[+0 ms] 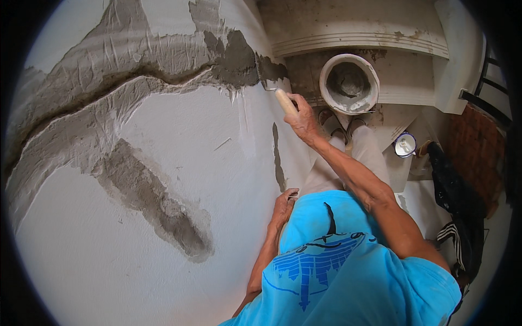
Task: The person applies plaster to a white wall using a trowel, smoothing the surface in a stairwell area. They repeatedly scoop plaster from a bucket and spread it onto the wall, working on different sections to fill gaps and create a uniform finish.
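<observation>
The trowel (286, 102) is at the wall (185, 130) beside dark mortar (235, 62), clasped in the right hand (302, 117), likely for control. The left hand's grip (285, 204) is unclear; the bucket (330, 95) stands near the feet (357, 124), seemingly for easy reach.

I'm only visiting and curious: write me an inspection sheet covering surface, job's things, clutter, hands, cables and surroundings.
Surface: white plastered wall with rough grey patches and a long dark groove.
Job's things: tool with pale rounded handle, at the wall; round whitish bucket holding grey mix.
Clutter: small white blue-rimmed bowl.
Hands: right hand grips the handle; left hand beside the wall, contact unclear.
Cables: nothing seen.
Surroundings: pale steps, black metal railing.
</observation>
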Motion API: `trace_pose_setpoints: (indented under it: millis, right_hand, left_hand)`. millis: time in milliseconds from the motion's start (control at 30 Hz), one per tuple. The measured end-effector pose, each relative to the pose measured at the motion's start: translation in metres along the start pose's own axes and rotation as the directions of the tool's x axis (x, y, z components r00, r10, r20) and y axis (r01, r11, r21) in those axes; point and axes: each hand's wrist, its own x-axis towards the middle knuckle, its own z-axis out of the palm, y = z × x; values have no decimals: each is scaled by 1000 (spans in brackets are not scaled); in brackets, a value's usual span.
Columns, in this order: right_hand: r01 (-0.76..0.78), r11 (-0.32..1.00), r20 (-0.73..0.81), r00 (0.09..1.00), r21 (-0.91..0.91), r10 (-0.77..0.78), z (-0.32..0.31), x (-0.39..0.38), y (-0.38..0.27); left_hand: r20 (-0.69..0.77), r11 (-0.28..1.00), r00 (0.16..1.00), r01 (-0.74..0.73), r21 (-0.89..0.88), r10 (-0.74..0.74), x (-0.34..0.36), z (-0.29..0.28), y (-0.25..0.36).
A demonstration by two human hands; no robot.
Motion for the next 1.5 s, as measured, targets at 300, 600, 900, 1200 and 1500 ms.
trace_pose_setpoints:
  millis: [300, 600, 900, 1200, 1500]
  right_hand:
    - [-46, 993, 112, 993, 107, 34, -4, -29, -38]
    - [58, 998, -59, 997, 2, -58, -5, 11, -5]
    - [70, 997, 57, 996, -17, -69, 4, 9, -33]
    - [128, 992, -35, 991, 8, -128, -7, 0, -49]
    - [130, 992, 70, 989, 7, -130, 4, -4, -69]
  left_hand:
    - [2, 1000, 1000, -9, -4, 9, -1, -3, 2]
    - [-8, 1000, 1000, -8, -22, 8, 0, 0, 3]
    - [-1, 997, 999, -38, -60, 38, -1, -1, -3]
    - [-12, 996, 998, -59, -61, 59, 0, 0, -2]
    - [-21, 990, 992, -123, -75, 122, 5, 2, -22]
